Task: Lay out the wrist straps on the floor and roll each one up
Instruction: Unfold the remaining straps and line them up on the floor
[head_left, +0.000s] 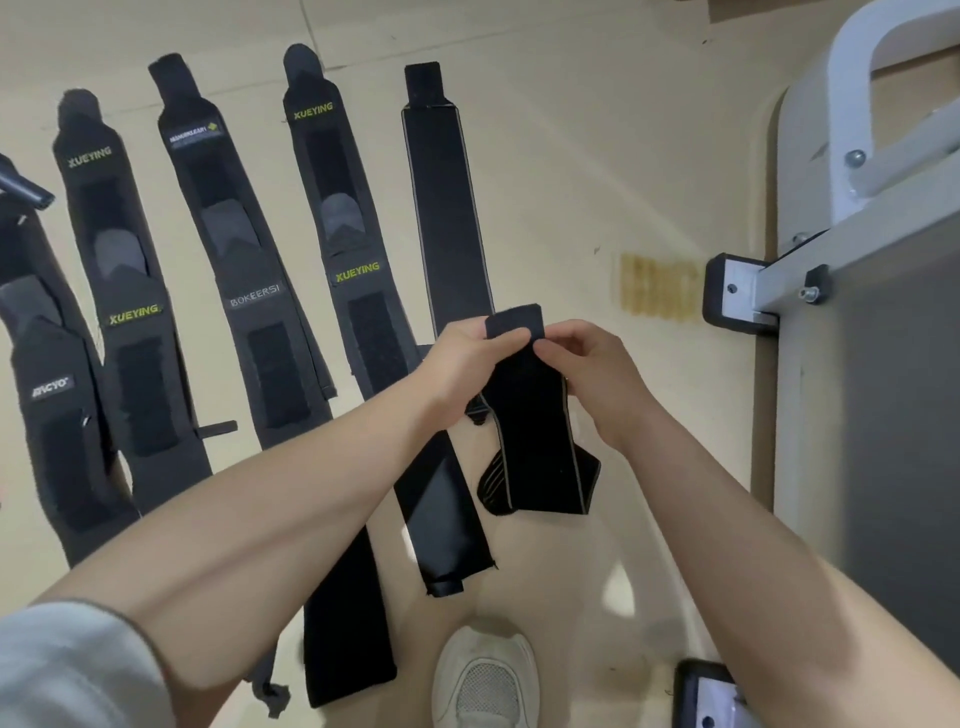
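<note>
Several black wrist straps lie flat side by side on the beige floor (571, 156), among them one marked BOKEERSI (244, 270) and a plain long strap (447, 208) furthest right. Above them I hold another black strap with grey edge stripes (535, 436); its lower part hangs folded. My left hand (462, 358) pinches its top end from the left. My right hand (592, 369) pinches the same end from the right, thumb and fingers curled on the fabric.
A grey metal frame with black end caps (737, 296) stands at the right, with a dark panel (893, 415) behind it. A white shoe (488, 680) shows at the bottom centre. A yellowish stain (657, 286) marks the floor.
</note>
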